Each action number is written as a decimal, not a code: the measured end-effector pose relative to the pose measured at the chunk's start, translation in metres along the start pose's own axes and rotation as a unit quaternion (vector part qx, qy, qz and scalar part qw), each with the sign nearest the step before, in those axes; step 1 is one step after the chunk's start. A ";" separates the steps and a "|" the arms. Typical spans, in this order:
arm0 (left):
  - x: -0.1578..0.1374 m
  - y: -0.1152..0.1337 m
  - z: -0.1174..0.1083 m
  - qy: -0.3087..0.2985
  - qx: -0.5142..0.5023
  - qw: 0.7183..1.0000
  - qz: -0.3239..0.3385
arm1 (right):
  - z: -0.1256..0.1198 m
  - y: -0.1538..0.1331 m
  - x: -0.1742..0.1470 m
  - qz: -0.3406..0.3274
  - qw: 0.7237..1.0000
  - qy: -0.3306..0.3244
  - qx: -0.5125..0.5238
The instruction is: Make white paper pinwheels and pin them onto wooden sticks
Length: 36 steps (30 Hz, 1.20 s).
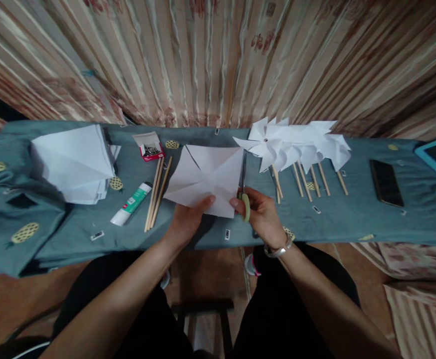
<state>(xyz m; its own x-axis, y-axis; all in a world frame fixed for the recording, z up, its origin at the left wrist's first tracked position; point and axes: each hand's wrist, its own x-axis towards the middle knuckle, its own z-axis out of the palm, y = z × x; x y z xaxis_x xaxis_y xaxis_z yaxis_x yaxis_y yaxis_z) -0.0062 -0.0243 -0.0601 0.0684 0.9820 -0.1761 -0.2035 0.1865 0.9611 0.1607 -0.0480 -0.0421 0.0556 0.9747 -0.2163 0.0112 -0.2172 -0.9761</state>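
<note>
Left hand [188,215] is pinching the white sheet [206,174]; right hand [262,213] is gripping scissors [245,207], blades [244,170] pointing away beyond its fingers.

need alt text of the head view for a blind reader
The left hand holds a creased white paper sheet while the right hand holds green-handled metal scissors by its edge. White paper pinwheels on wooden sticks lie to the right; stacked white sheets and a green-and-white tube lie left.
</note>
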 end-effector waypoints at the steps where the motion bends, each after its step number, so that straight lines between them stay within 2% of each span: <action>1: 0.006 0.003 -0.005 0.011 0.019 1.000 0.019 | -0.003 -0.003 -0.005 0.008 0.999 -0.032 -0.020; 3: 0.017 0.007 -0.017 0.046 0.064 0.995 0.060 | -0.009 -0.007 -0.013 0.031 0.991 -0.110 -0.070; 6: 0.029 0.010 -0.031 0.085 0.114 0.983 0.115 | -0.016 -0.008 -0.022 0.066 0.964 -0.228 -0.120; 9: 0.033 0.008 -0.036 0.089 0.128 0.978 0.138 | -0.015 -0.007 -0.025 0.089 0.946 -0.281 -0.132; 15: 0.025 0.008 -0.026 0.060 0.147 0.979 0.128 | -0.012 -0.004 -0.023 0.125 0.951 -0.266 -0.098; 21: 0.019 0.012 -0.020 0.055 0.140 0.982 0.114 | -0.012 0.002 -0.022 0.122 0.954 -0.263 -0.076; 36: 0.018 0.012 -0.020 0.053 0.100 0.991 0.076 | -0.008 0.000 -0.022 0.160 0.959 -0.232 -0.037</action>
<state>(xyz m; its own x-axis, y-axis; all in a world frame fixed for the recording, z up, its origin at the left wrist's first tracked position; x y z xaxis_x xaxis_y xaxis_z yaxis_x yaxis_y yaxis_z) -0.0272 -0.0034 -0.0556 -0.0528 0.9979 -0.0382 -0.0049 0.0380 0.9993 0.1671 -0.0703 -0.0370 -0.3823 0.7715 -0.5085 0.1399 -0.4957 -0.8572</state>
